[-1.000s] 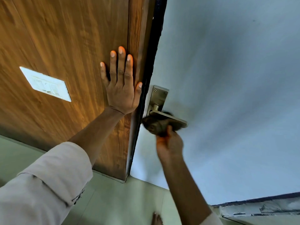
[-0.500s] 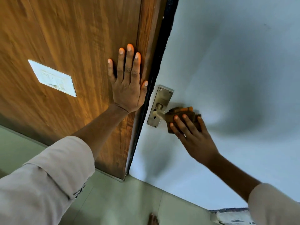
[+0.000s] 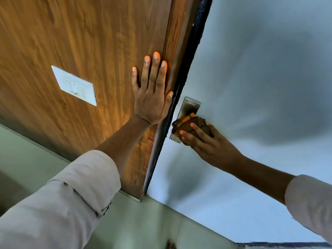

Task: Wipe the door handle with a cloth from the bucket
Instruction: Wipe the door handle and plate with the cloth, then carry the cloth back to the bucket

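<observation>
Left hand (image 3: 151, 99) flat on wooden panel (image 3: 93, 42); right hand (image 3: 206, 142) presses brown cloth (image 3: 188, 124) over door handle backplate (image 3: 190, 106).

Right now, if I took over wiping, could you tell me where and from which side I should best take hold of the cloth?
Probably take the cloth at its bunched end over the handle plate, coming from the right along the white door. The right hand presses it there, and the left hand blocks the frame side.
</observation>
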